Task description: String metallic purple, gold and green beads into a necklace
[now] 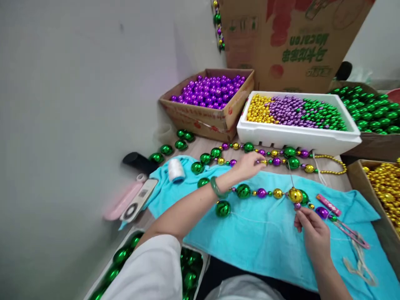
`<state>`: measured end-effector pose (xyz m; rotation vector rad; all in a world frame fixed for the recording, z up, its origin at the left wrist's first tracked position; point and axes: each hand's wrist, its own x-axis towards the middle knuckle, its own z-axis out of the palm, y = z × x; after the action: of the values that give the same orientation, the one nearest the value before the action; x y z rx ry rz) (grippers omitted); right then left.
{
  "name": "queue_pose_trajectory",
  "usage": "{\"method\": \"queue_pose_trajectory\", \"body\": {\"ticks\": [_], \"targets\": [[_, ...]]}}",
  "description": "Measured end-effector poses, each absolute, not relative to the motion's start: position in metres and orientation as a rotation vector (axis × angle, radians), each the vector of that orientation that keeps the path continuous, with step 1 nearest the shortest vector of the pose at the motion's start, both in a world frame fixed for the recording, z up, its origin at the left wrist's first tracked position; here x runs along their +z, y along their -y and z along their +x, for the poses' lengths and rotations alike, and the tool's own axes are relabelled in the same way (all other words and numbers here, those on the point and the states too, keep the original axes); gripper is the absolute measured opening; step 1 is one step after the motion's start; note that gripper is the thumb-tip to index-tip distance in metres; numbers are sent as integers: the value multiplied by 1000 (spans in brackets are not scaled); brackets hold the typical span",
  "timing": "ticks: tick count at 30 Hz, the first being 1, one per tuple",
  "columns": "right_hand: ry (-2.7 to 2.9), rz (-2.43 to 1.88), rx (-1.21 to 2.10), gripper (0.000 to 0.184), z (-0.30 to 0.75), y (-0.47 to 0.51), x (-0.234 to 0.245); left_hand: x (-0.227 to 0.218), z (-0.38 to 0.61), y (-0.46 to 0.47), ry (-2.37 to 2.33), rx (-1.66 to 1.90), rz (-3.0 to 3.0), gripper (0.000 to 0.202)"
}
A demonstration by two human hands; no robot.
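Right hand (314,235): fingertips pinched shut on the bead strand (261,192), at a small purple bead directly under a gold bead (295,194). Scissors (350,231) lie just to its right. Bare teal towel (265,246) spreads to its left, leaving free room. Left hand (248,164): stretched ahead, fingers laid over a far strand (283,152); grip cannot be confirmed. Just beyond its fingertips the foam box (296,137) front wall closes that side.
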<state>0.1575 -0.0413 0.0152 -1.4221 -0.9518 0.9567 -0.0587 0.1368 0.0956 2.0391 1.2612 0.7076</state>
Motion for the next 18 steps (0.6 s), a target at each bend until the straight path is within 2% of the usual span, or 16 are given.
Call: {"method": "queue_pose_trajectory", "body": {"ticks": [3,6,12,18], "targets": [[923,-1401,907,23,165,35,16,124,-30,-211,-1350,811,2280,19],[942,-1386,883,21,168,31,18,135,24,-268,-1325,751,2428,22],[942,-1389,842,18,177,32,14,127,137,-331,-1255,590,2590,30],[866,-1432,852,23,187,38,5,117,173,-367,-1381,467,2618,35]]}}
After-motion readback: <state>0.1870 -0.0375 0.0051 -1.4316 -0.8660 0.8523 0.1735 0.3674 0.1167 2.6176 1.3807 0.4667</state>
